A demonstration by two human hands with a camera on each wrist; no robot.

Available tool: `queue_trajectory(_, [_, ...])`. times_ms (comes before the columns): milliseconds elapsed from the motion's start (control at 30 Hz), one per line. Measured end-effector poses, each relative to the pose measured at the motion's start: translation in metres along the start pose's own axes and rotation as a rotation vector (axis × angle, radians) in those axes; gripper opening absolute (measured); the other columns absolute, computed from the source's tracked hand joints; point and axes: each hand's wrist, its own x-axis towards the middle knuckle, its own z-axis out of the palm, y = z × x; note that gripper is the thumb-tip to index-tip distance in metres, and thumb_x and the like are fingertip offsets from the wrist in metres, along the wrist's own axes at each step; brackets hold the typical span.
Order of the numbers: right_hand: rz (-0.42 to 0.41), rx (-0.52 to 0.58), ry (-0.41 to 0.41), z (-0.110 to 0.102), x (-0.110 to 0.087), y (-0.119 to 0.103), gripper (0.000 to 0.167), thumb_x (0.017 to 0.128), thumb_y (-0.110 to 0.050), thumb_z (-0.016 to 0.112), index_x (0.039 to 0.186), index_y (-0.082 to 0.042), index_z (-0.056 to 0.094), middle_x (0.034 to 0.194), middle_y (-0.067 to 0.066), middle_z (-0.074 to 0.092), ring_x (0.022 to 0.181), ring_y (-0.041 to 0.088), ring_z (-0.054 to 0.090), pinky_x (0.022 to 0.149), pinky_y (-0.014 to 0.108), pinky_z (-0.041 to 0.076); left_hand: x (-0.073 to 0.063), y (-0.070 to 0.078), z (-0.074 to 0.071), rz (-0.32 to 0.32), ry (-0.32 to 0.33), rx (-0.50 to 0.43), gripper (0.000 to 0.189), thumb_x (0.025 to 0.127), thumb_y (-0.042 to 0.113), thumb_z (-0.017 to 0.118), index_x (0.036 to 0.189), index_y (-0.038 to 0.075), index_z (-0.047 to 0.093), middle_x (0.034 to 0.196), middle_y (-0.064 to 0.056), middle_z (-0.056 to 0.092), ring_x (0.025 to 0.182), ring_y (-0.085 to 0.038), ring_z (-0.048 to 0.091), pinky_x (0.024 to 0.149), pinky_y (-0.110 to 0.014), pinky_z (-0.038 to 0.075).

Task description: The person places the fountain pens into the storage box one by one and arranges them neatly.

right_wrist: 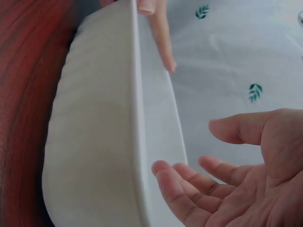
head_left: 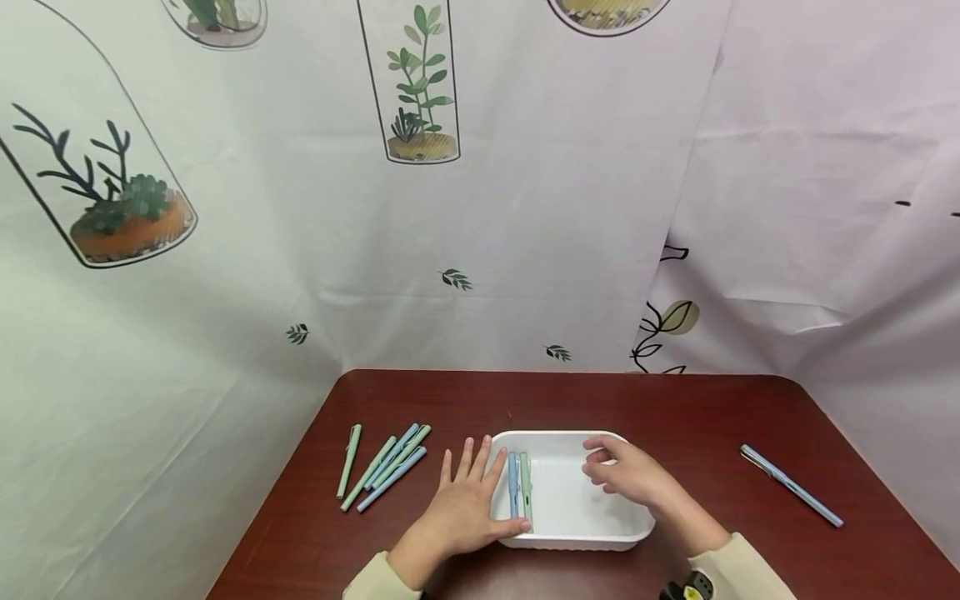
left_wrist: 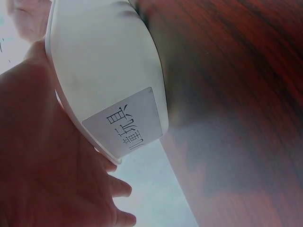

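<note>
A white plastic tray point(head_left: 570, 492) stands near the front of the table, a light blue pen point(head_left: 513, 479) and a light green pen point(head_left: 525, 479) side by side at its left end. My left hand point(head_left: 463, 510) rests on the tray's left rim with fingers spread and thumb over the front corner. In the left wrist view the palm lies along the rim, beside a printed label point(left_wrist: 128, 124) on the wall. Over the right part of the tray is my right hand point(head_left: 633, 477), fingers loosely bent and nothing held, as the right wrist view shows.
Several blue and green pens lie left of the tray, among them a separate green pen point(head_left: 349, 461). A single blue pen point(head_left: 791, 485) lies far right. Behind the dark red wooden table point(head_left: 675, 408) hangs a white cloth point(head_left: 555, 250) with plant prints.
</note>
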Motion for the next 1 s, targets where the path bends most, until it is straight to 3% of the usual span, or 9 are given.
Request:
queue_trajectory(333, [-0.048, -0.01, 0.06, -0.017, -0.013, 0.003, 0.05, 0.09, -0.01, 0.073, 0.136, 0.002, 0.056, 0.12, 0.022, 0.065, 0.094, 0.024, 0.068, 0.08, 0.041, 0.059, 0.0, 0.0, 0.001, 0.013, 0.009, 0.0, 0.108, 0.083, 0.081, 0.055, 0.162, 0.014, 0.026, 0.168, -0.016, 0.015, 0.154, -0.043, 0.01, 0.118, -0.069, 0.007])
queue_trajectory(500, [-0.068, -0.019, 0.074, -0.03, -0.018, 0.004, 0.051, 0.091, -0.01, 0.071, 0.137, 0.003, 0.053, 0.128, 0.027, 0.06, 0.105, 0.031, 0.065, 0.082, 0.04, 0.059, -0.001, 0.0, 0.0, 0.007, -0.002, 0.003, 0.108, 0.083, 0.082, 0.054, 0.162, 0.014, 0.026, 0.169, -0.015, 0.014, 0.155, -0.042, 0.009, 0.118, -0.068, 0.007])
queue_trajectory(1000, [-0.075, -0.211, 0.144, -0.067, -0.028, 0.02, 0.054, 0.096, -0.024, 0.069, 0.14, 0.001, 0.052, 0.135, 0.027, 0.058, 0.123, 0.043, 0.058, 0.093, 0.051, 0.052, -0.001, 0.0, 0.0, 0.009, -0.005, 0.006, 0.108, 0.083, 0.082, 0.054, 0.162, 0.014, 0.026, 0.169, -0.015, 0.013, 0.155, -0.042, 0.009, 0.118, -0.069, 0.007])
